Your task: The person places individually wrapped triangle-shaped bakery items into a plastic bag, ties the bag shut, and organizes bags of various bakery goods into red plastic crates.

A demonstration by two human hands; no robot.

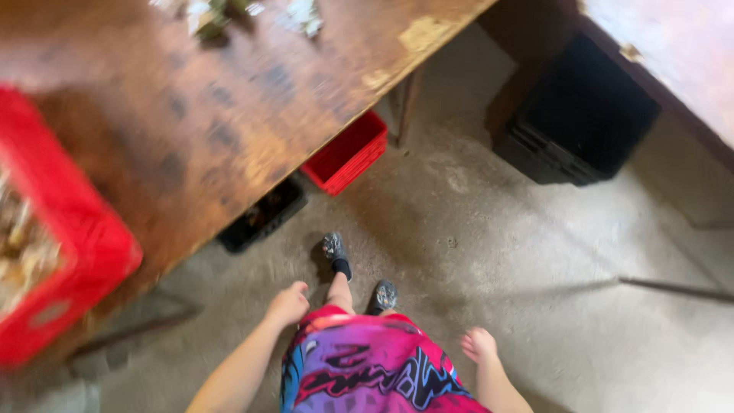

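I look down at my own body over a concrete floor. My left hand (pixel 288 304) hangs beside my hip with the fingers curled in and nothing in it. My right hand (pixel 479 345) hangs on the other side, also loosely closed and holding nothing. Between them are my bright pink, purple and blue shorts (pixel 367 367) and my feet in dark shoes (pixel 335 248). Neither hand touches anything. The nearest thing to my left hand is the worn wooden table (pixel 191 115) on my left.
A red crate (pixel 73 229) with pale contents sits on the table's near corner. Under the table lie a red crate (pixel 348 153) and a black crate (pixel 264 214). A stack of black crates (pixel 577 118) stands under a second table (pixel 673 53) at upper right.
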